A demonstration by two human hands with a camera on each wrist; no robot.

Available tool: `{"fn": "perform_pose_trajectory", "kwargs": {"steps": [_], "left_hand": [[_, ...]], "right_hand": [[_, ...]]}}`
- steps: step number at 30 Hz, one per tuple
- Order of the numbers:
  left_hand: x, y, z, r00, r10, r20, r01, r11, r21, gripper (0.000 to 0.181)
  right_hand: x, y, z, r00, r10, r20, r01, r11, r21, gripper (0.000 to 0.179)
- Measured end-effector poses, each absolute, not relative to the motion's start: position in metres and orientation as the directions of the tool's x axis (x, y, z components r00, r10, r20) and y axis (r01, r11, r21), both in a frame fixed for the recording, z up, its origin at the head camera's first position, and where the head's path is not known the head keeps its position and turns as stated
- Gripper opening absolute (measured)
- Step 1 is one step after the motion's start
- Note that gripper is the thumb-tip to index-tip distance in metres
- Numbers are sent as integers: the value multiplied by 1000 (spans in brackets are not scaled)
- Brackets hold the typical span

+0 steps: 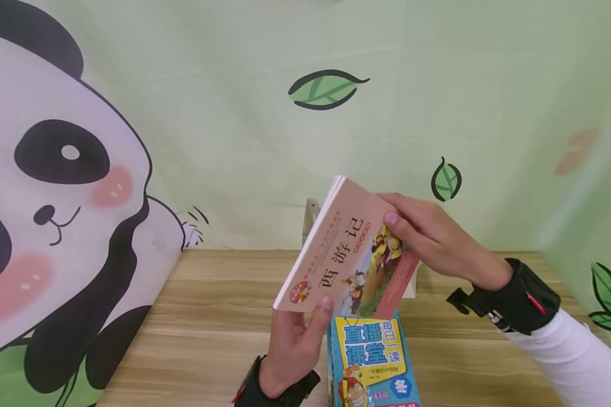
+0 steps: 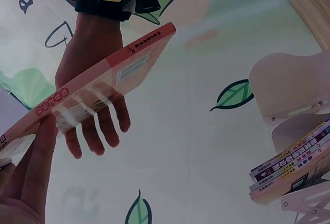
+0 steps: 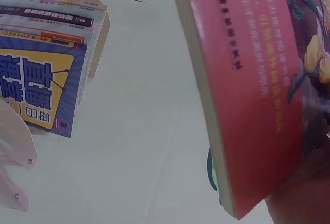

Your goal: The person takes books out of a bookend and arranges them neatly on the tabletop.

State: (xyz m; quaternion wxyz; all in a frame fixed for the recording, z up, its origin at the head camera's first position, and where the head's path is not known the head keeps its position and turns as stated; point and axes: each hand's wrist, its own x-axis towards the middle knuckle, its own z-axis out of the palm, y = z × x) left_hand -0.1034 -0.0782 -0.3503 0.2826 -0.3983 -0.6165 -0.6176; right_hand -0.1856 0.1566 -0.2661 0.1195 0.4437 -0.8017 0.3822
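A pink paperback book (image 1: 318,249) with a large Chinese title and a colourful picture is held up, tilted, in front of me. My left hand (image 1: 296,342) grips its lower left corner, thumb on the front cover. At the upper right edge my right hand (image 1: 440,240) pinches it, thumb on the cover and fingers behind. The left wrist view shows the book's spine and back (image 2: 129,66), with the right hand's fingers (image 2: 106,126) extended beyond it. Below the paperback lies a blue book (image 1: 371,367) with a yellow title panel. A red cover (image 3: 252,115) fills much of the right wrist view.
Several books (image 2: 291,164) lie stacked on a pale stand (image 2: 289,87), with the blue one on top. Pale parts of the stand (image 1: 310,217) show behind the raised paperback. Under it is a wood-grain table (image 1: 209,316), backed by a green cloth (image 1: 224,113) printed with a panda and leaves.
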Motion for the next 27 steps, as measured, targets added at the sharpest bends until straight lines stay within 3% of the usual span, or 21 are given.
{"fn": "perform_pose_trajectory", "kwargs": {"steps": [5,13,20,27], "left_hand": [[-105,-79,-353,-516,134,846,839,-122,531,60],[-106,-80,-355,-525,110,844,834,-133,536,58],[-109,-81,-360,-599,97,795,790,-86,607,51],[-112,-78,-373,-652,211,728,735,-58,675,55]], "right_hand": [[-185,159,-266,-551,-617,562,-823,288,-489,25],[-180,156,-267,-572,-558,601,-814,293,-501,17],[-173,156,-271,-575,-467,672,-817,284,-502,17],[-164,157,-270,-610,-340,716,-792,271,-546,18]]}}
